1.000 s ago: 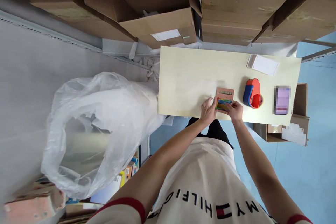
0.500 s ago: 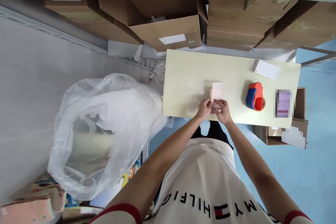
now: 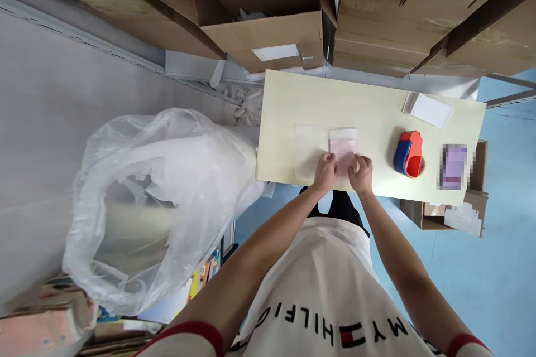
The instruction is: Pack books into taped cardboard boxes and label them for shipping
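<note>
A flat pink packet (image 3: 343,150) with a whitish upper end lies near the front edge of the pale table, between my hands. My left hand (image 3: 325,173) is closed on its lower left edge. At the right edge, my right hand (image 3: 362,174) pinches the packet with thumb and fingers. What the packet contains cannot be made out. A clear plastic sheet or bag (image 3: 307,148) lies flat to the left, partly behind my left hand.
On the pale table (image 3: 377,103) a red and blue tape dispenser (image 3: 409,153), white labels (image 3: 430,110) and a blurred purple item (image 3: 454,167) lie to the right. Cardboard boxes (image 3: 268,33) line the shelf behind. A large clear plastic bag (image 3: 180,178) bulges at the left.
The pink packet, before held narrow with pinkish layers showing at its left, now lies wider and flatter. My hands have moved slightly apart, to its two sides. The camera view has shifted a little.
</note>
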The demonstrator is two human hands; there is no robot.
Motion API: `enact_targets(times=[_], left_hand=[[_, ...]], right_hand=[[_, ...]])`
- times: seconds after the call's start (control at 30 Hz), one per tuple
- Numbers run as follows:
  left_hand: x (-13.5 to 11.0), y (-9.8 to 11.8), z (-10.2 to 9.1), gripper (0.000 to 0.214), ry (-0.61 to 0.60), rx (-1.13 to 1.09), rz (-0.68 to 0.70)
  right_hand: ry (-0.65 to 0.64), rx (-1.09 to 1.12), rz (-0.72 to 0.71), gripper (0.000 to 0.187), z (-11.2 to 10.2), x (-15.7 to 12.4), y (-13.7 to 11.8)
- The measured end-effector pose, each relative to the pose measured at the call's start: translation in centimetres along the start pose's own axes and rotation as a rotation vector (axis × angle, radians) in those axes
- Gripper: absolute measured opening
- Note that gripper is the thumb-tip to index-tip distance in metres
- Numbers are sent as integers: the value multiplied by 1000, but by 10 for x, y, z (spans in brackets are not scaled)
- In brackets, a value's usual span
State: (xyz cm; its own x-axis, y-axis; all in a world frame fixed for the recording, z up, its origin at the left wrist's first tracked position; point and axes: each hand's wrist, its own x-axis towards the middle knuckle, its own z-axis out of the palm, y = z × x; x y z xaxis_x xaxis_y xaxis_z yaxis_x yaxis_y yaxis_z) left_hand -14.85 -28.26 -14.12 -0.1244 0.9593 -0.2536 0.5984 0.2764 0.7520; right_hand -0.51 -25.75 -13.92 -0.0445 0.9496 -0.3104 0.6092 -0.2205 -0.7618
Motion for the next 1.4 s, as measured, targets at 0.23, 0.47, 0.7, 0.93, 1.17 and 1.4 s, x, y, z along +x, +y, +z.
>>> enact_targets(times=[0.23,0.47,0.7,0.93,1.17,1.4], left_hand=[[-1,7,11,38,-13,-23,-22],[17,39,17,27,-140,-269,-108],[38,31,-26,34,-251,-587,-401],[36,11,-43,24,-21,-574,-399],[28,-19,-48,30,3,-360,-303],[9,-31,-41,38,-77,-110,-91]], right_hand=[[-76,389,379,37,-25,6,-9],[-12,417,261,29,-50,-4,-27],[-206,426,197,37,-13,0,-52],[-244,404,190,47,6,4,-43],[-14,184,200,50,7,-5,-8],[-59,260,195,52,20,-8,0]])
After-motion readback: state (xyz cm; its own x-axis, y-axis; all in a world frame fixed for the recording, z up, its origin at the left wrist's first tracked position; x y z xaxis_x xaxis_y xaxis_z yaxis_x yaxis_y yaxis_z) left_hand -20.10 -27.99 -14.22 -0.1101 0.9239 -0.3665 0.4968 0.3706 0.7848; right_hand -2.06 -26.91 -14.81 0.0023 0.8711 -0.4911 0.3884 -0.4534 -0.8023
